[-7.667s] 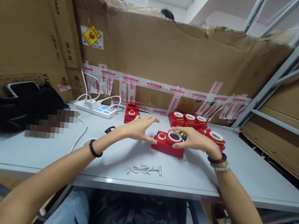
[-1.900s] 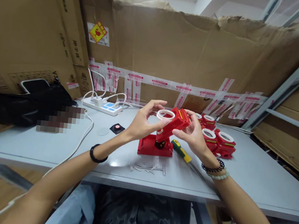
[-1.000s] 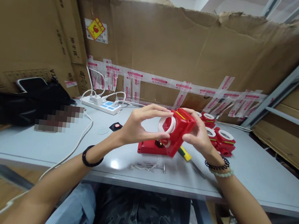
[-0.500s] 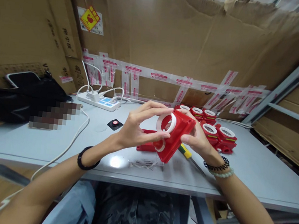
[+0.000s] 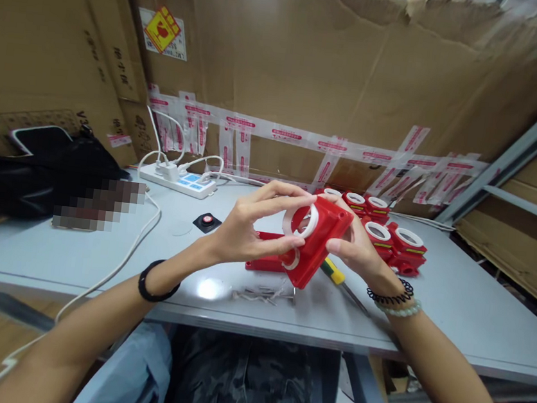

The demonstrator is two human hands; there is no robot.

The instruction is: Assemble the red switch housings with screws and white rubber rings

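Both hands hold a red plastic housing [image 5: 327, 234] tilted above the table. My left hand [image 5: 246, 225] is closed, its thumb and fingers gripping a white ring [image 5: 313, 222] at the housing's round opening. On the far right side of the housing, my right hand [image 5: 357, 247] has its thumb on the edge, with the other fingers mostly hidden behind. Another red part [image 5: 264, 262] lies on the table behind the left hand. A screwdriver [image 5: 333, 271] with a yellow and green handle rests beneath the right hand. Several loose screws or pins [image 5: 262, 294] lie near the front edge.
Several red housings with white rings [image 5: 392, 245] stand at the right rear. A small black square piece with a red centre [image 5: 207, 221] lies left. Farther back are a white power strip [image 5: 178, 180] with cables and a black bag [image 5: 42, 182]. Cardboard [image 5: 285, 54] walls the back.
The housing has tilted slightly and its lower corner has risen a little. Both hands keep nearly the same grip on it.
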